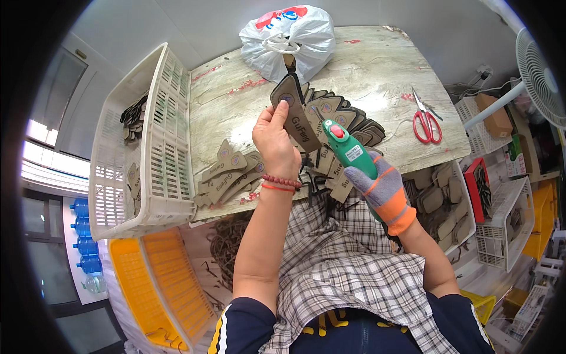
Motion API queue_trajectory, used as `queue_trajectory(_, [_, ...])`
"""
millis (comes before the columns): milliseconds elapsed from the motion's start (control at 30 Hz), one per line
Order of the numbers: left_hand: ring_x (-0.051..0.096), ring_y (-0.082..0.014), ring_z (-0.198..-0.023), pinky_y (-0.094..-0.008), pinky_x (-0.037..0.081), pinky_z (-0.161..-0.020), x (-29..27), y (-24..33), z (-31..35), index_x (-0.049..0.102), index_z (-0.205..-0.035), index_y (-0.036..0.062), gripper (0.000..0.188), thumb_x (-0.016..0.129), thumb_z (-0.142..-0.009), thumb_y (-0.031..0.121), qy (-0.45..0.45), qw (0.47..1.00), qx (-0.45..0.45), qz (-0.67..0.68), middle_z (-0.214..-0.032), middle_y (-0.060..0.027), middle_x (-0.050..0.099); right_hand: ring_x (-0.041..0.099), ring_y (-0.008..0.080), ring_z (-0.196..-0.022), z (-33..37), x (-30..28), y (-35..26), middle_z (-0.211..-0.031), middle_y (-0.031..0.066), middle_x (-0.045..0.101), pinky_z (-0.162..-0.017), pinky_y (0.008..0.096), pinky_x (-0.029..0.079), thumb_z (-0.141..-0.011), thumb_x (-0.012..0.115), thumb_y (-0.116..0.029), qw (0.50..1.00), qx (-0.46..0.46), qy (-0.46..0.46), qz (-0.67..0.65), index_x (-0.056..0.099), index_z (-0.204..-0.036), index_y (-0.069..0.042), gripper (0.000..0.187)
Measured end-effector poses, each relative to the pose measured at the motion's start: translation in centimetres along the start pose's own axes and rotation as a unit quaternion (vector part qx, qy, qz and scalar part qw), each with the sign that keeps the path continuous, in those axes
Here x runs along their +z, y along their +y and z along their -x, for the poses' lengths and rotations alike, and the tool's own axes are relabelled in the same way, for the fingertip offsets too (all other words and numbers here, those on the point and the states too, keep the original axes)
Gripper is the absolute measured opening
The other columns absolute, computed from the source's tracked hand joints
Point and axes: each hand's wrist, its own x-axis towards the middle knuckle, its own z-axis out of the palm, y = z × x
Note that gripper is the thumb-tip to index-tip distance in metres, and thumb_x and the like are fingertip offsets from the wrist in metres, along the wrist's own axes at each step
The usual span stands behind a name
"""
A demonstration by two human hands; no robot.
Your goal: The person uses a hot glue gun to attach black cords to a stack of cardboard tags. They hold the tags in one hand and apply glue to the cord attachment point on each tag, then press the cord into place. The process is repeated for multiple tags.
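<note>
My left hand (275,137), bare, pinches a long tan fabric piece (300,123) with dark edging, lettering and a round emblem. The piece is held tilted above the table. My right hand (386,192) wears a grey and orange glove and grips a green handheld power tool (352,150) with a red button. The tool's thin tip points up and left, close to the right side of the held piece. A fanned pile of similar tan pieces (333,109) lies behind the tool. Another heap of tan pieces (227,177) lies left of my left wrist.
Red-handled scissors (425,127) rest at the table's right. A tied white plastic bag (289,41) stands at the back. A white slatted crate (171,135) borders the left side; a yellow crate (177,283) sits below. A bin of dark-edged pieces (439,197) and a fan (533,71) are at right.
</note>
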Motion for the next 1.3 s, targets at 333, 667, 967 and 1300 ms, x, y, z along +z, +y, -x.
queue_trajectory(333, [0.058,-0.0095,-0.067,-0.0219,0.045,-0.061,1.0,-1.6,2.8,0.060,-0.089,0.0023,0.013,0.068,-0.079,0.007,0.028,0.992,-0.108,0.057,-0.080,-0.0024,0.064,0.053,0.0071,-0.060,0.6,-0.6,-0.6,-0.073,0.0030,0.059,-0.052,0.0225,0.044,-0.074,0.074,-0.032,0.999,0.022,-0.004,-0.041,0.055,-0.107,0.000,0.050])
queue_trajectory(667, [0.053,-0.0060,-0.062,-0.0192,0.042,-0.058,1.1,-2.9,4.9,0.061,-0.085,0.0035,0.009,0.067,-0.080,0.008,0.016,0.989,-0.143,0.040,-0.075,-0.0003,0.062,0.050,0.0042,-0.058,0.7,-0.8,-1.1,-0.072,-0.0002,0.057,-0.049,0.0194,0.041,-0.075,0.074,-0.026,0.997,0.014,0.010,-0.071,0.054,-0.106,-0.002,0.045])
queue_trajectory(967, [0.055,-0.0056,-0.063,-0.0184,0.043,-0.058,0.2,-1.9,6.1,0.062,-0.086,-0.0004,0.005,0.061,-0.084,0.004,-0.021,0.994,-0.108,-0.015,-0.079,-0.0028,0.064,0.052,0.0044,-0.064,0.7,-1.5,-0.9,-0.080,0.0012,0.060,-0.054,0.0195,0.044,-0.075,0.074,-0.026,0.996,0.000,-0.009,-0.083,0.053,-0.110,-0.001,0.048])
queue_trajectory(1300, [0.053,-0.0040,-0.071,-0.0181,0.044,-0.065,-1.3,-0.4,4.9,0.060,-0.091,-0.0028,0.010,0.057,-0.087,0.005,-0.091,0.990,-0.022,-0.110,-0.082,-0.0015,0.062,0.057,0.0063,-0.074,1.2,-2.9,0.2,-0.089,0.0041,0.062,-0.064,0.0211,0.048,-0.077,0.072,-0.024,0.996,-0.039,-0.052,-0.061,0.051,-0.116,0.000,0.051])
